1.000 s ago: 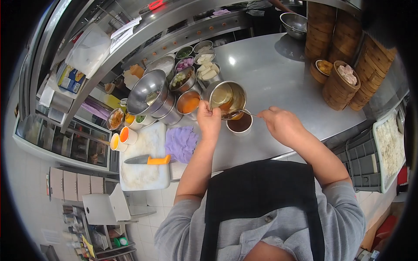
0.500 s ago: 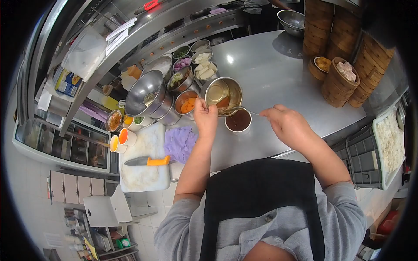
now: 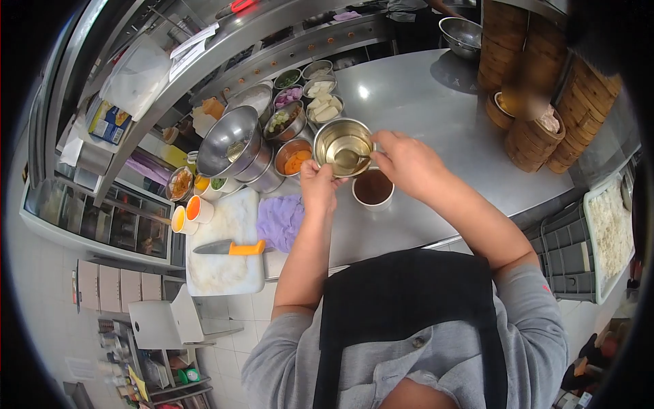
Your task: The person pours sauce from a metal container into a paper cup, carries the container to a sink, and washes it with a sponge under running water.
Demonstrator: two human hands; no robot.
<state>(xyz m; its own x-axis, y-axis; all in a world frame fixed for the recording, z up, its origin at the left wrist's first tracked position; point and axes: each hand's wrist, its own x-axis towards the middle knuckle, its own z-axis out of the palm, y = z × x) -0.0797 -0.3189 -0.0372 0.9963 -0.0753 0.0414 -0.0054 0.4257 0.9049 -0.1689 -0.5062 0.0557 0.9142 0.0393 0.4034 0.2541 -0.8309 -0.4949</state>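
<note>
My left hand [image 3: 319,187] is closed on the near rim of a small metal bowl [image 3: 319,143] holding clear yellowish liquid. My right hand [image 3: 412,163] pinches a spoon [image 3: 362,158] at the bowl's right side, its head dipped in the liquid and its handle mostly hidden by the fingers. Just below the bowl, a white cup [image 3: 373,206] of dark brown sauce stands on the steel counter. To the left of it, a metal container of orange pieces [image 3: 294,162] stands close to my left hand.
A knife with an orange handle [image 3: 246,248] lies on a white cutting board [image 3: 225,276], beside a purple cloth [image 3: 281,221]. Metal bowls of ingredients [image 3: 323,109] line the counter's left. Stacked bamboo steamers [image 3: 535,146] stand at the right, near a grey crate [image 3: 565,252]. A person [image 3: 409,8] is at the back.
My right hand has moved left and up, bringing the spoon from over the sauce cup into the metal bowl. The bowl is more level, its liquid spread across it.
</note>
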